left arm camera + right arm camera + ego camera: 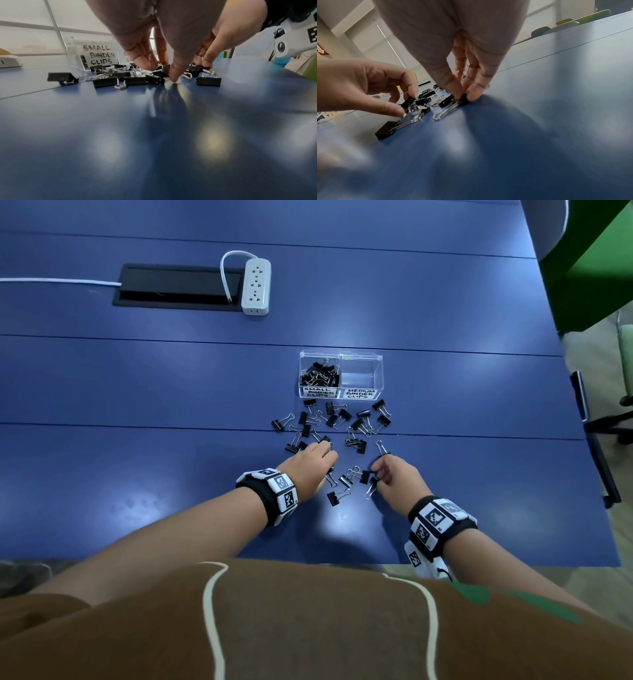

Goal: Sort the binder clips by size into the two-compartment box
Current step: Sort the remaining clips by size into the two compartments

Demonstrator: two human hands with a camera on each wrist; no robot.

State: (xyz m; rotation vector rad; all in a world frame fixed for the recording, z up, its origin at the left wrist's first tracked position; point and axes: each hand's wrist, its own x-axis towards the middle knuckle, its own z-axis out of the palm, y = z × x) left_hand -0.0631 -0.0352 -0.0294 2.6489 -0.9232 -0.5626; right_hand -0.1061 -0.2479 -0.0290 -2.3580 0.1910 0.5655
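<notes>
My left hand (368, 86) pinches a clip (408, 102), right hand (453, 54) pinches another clip (463, 100). Lift slow, w/ wires untangled, then drop in the box (359, 374) ahead.

Near edge: bare tabletop (171, 491) between body and hands, open run | Middle: scattered binder clips (337, 422) crowd the lane right up to the two-compartment box (340, 374) | Box: open-topped, left compartment piled with clips, right one free | Far left: power strip (256, 285) well apart
</notes>
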